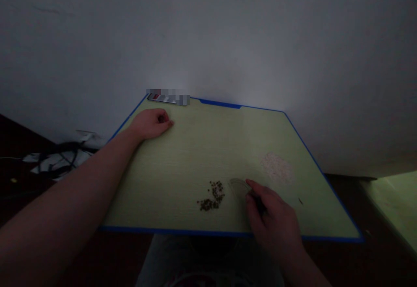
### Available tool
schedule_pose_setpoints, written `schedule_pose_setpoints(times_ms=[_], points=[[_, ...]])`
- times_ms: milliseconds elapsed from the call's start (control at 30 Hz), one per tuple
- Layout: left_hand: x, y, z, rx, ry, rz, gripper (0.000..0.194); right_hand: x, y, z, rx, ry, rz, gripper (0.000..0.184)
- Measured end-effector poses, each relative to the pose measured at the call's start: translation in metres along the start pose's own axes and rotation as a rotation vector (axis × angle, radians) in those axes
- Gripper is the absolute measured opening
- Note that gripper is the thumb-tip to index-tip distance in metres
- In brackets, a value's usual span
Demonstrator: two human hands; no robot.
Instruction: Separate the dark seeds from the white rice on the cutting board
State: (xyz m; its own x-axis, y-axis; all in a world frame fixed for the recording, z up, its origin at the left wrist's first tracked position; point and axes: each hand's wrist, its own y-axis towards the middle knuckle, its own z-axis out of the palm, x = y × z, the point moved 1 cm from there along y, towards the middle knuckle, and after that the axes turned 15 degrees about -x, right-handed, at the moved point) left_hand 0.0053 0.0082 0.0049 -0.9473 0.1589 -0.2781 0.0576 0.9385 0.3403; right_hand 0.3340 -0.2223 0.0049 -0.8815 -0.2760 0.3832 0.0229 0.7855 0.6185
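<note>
My left hand (152,124) rests on the far left of the table, its fingers curled in and the thumb lying along the tabletop. Nothing shows in its grasp. Near the front edge, my right hand (273,217) is closed in a pinch, thumb and index finger together. From its fingertips a thin, pale, curved strand (239,181) reaches left; its exact kind is too faint to tell. Just left of the strand lies a loose cluster of small dark brown grains or beads (212,200). Beyond my right hand, a flat patch of pale pinkish grains (276,167) is spread on the table.
The pale table (195,148) has a blue rim and stands against a grey wall (228,39). At its back left corner lies a phone-like flat object (166,99), partly pixelated. A small dark sliver (300,201) lies at right. Black cables (61,156) are on the floor at left.
</note>
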Motion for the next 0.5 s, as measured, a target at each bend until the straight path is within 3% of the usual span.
schedule_pose_setpoints(times_ms=[133, 233, 500], points=[[0.0, 0.0, 0.0, 0.002, 0.003, -0.004, 0.039, 0.011, 0.005, 0.007, 0.051, 0.052, -0.003, 0.03], [-0.002, -0.001, -0.002, 0.003, 0.0, -0.002, 0.038, 0.006, 0.011, 0.009, 0.061, 0.014, 0.041, 0.03], [-0.002, -0.002, -0.002, -0.001, 0.002, -0.001, 0.038, -0.057, 0.029, -0.007, -0.032, -0.202, 0.182, 0.035]])
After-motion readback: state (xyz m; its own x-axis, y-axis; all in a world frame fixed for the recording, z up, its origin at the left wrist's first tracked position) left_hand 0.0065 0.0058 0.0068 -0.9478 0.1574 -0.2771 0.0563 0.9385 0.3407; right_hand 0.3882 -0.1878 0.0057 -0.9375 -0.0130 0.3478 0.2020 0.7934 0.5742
